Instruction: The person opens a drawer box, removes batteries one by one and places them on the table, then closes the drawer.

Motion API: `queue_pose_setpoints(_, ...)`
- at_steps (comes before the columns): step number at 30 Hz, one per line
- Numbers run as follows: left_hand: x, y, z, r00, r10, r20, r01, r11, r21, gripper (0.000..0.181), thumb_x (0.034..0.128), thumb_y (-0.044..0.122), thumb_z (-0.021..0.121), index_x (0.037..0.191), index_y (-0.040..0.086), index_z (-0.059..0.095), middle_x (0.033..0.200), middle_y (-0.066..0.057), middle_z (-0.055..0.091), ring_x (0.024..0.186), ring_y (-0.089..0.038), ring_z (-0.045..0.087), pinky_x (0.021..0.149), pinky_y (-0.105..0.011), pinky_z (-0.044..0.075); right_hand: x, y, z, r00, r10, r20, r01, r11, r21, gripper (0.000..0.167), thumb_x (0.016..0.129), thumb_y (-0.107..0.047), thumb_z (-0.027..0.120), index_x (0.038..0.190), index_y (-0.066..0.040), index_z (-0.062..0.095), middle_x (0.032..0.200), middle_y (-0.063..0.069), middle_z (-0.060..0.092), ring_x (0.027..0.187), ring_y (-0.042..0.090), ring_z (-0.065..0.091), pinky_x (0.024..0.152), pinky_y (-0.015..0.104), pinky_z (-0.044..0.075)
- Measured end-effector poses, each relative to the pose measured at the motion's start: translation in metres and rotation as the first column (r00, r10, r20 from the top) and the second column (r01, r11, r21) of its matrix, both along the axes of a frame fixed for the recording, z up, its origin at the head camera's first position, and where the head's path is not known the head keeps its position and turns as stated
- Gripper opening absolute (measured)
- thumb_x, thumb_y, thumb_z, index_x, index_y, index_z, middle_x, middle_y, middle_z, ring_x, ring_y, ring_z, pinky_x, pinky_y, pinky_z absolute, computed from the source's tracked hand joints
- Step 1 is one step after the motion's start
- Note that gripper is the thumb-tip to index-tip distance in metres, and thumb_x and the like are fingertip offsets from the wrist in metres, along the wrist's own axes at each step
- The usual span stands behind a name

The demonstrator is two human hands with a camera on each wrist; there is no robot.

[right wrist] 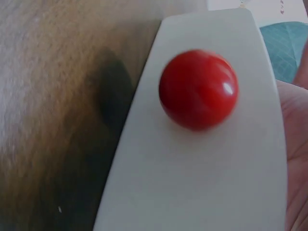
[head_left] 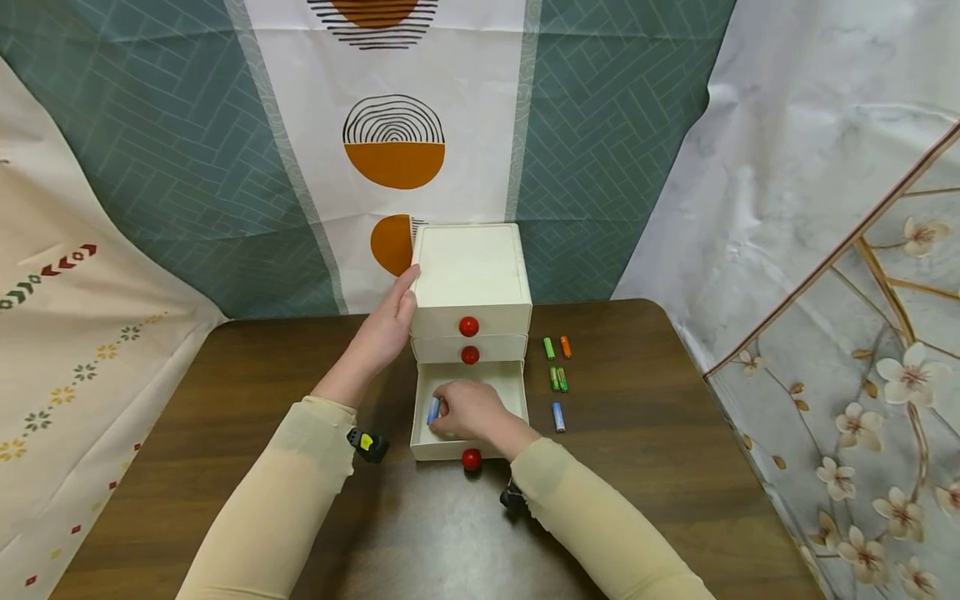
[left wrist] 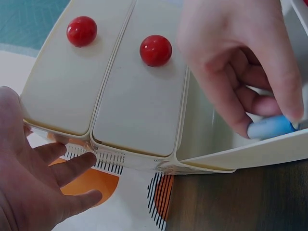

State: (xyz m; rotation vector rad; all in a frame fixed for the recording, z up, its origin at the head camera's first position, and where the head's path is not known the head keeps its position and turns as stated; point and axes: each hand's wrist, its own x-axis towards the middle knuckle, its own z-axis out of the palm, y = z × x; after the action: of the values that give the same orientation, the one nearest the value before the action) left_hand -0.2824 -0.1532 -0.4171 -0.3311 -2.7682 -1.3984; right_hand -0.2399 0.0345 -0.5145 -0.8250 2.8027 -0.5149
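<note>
A white drawer cabinet with red round knobs stands against the backdrop, its bottom drawer pulled out. Inside that drawer my right hand pinches a blue battery between thumb and fingers, close to the left side wall. The right wrist view shows the drawer's front with its red knob and part of the palm; the battery is hidden there. My left hand is at the cabinet's left side, fingers extended and spread along it in the left wrist view.
Right of the cabinet, on the brown wooden table, lie several more batteries: a light green one, an orange one, a green pair and a blue one. The upper drawers are closed. Printed cloths hang around the table.
</note>
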Motion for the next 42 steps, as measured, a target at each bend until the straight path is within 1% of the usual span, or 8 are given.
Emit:
queue_pose_setpoints(5, 0.000, 0.000, 0.000, 1.000, -0.002, 0.000, 0.003, 1.000, 0.006, 0.063, 0.1182, 0.051, 0.023, 0.179, 0.037, 0.017, 0.183, -0.002, 0.020, 0.166, -0.031, 0.025, 0.134, -0.058, 0.019, 0.000, 0.010, 0.007, 1.000, -0.005, 0.005, 0.005, 0.999, -0.035, 0.019, 0.095, -0.036, 0.085, 0.100, -0.022, 0.072, 0.075, -0.015, 0.060, 0.072, 0.008, 0.057, 0.063, 0.030, 0.043)
queue_pose_setpoints(10, 0.001, -0.001, 0.000, 1.000, -0.002, 0.004, 0.002, 1.000, 0.007, 0.063, 0.1181, 0.052, 0.023, 0.179, 0.038, 0.017, 0.183, -0.002, 0.020, 0.166, -0.031, 0.025, 0.134, -0.058, 0.020, 0.003, 0.022, 0.016, 1.000, -0.022, 0.017, 0.023, 0.996, -0.088, 0.032, 0.094, -0.035, 0.086, 0.120, -0.018, 0.077, 0.082, -0.015, 0.064, 0.077, 0.009, 0.059, 0.067, 0.030, 0.047)
queue_pose_setpoints(13, 0.002, 0.000, 0.000, 1.000, 0.002, 0.009, -0.002, 1.000, 0.002, 0.062, 0.1181, 0.052, 0.023, 0.179, 0.038, 0.016, 0.183, -0.002, 0.020, 0.166, -0.031, 0.026, 0.133, -0.058, 0.020, 0.005, 0.031, 0.022, 0.999, -0.027, 0.027, 0.030, 0.993, -0.117, 0.037, 0.094, -0.033, 0.087, 0.126, -0.016, 0.078, 0.086, -0.015, 0.065, 0.077, 0.008, 0.060, 0.069, 0.030, 0.049)
queue_pose_setpoints(16, 0.002, 0.000, 0.000, 1.000, 0.006, 0.013, -0.006, 1.000, -0.004, 0.063, 0.1178, 0.052, 0.023, 0.179, 0.039, 0.015, 0.183, -0.002, 0.020, 0.166, -0.032, 0.026, 0.133, -0.059, 0.020, 0.007, 0.041, 0.027, 0.999, -0.028, 0.023, 0.031, 0.990, -0.139, 0.031, 0.095, -0.032, 0.086, 0.122, -0.018, 0.078, 0.087, -0.015, 0.066, 0.076, 0.008, 0.059, 0.069, 0.030, 0.049)
queue_pose_setpoints(20, 0.002, 0.001, 0.001, 1.000, 0.002, 0.012, -0.002, 1.000, -0.006, 0.063, 0.1176, 0.052, 0.023, 0.179, 0.038, 0.015, 0.184, -0.001, 0.019, 0.166, -0.031, 0.025, 0.134, -0.057, 0.019, 0.010, 0.055, 0.034, 0.999, -0.032, 0.000, 0.031, 0.986, -0.161, 0.014, 0.095, -0.030, 0.085, 0.103, -0.022, 0.076, 0.084, -0.015, 0.066, 0.071, 0.008, 0.058, 0.064, 0.030, 0.046)
queue_pose_setpoints(23, 0.002, 0.002, 0.001, 1.000, -0.003, 0.010, 0.003, 1.000, -0.006, 0.064, 0.1176, 0.051, 0.023, 0.179, 0.036, 0.014, 0.184, -0.001, 0.018, 0.167, -0.030, 0.023, 0.134, -0.056, 0.017, 0.012, 0.065, 0.037, 0.999, -0.037, -0.017, 0.034, 0.985, -0.166, 0.016, 0.095, -0.029, 0.085, 0.093, -0.024, 0.070, 0.083, -0.015, 0.065, 0.068, 0.008, 0.057, 0.061, 0.030, 0.044)
queue_pose_setpoints(31, 0.001, 0.001, 0.000, 1.000, -0.003, 0.031, 0.003, 1.000, 0.000, 0.064, 0.1172, 0.054, 0.022, 0.179, 0.039, 0.013, 0.184, 0.001, 0.016, 0.167, -0.030, 0.023, 0.134, -0.058, 0.017, 0.016, 0.087, 0.043, 0.998, -0.055, -0.020, 0.049, 0.978, -0.204, 0.018, 0.095, -0.027, 0.087, 0.107, -0.021, 0.076, 0.085, -0.016, 0.066, 0.070, 0.007, 0.058, 0.062, 0.029, 0.048)
queue_pose_setpoints(42, 0.001, 0.001, 0.001, 1.000, -0.002, 0.022, 0.002, 1.000, -0.006, 0.064, 0.1170, 0.052, 0.021, 0.179, 0.037, 0.013, 0.184, 0.000, 0.016, 0.167, -0.031, 0.024, 0.134, -0.058, 0.018, 0.023, 0.111, 0.049, 0.995, -0.102, -0.006, 0.099, 0.974, -0.203, 0.022, 0.094, -0.027, 0.088, 0.110, -0.020, 0.076, 0.087, -0.015, 0.065, 0.071, 0.009, 0.058, 0.061, 0.030, 0.047)
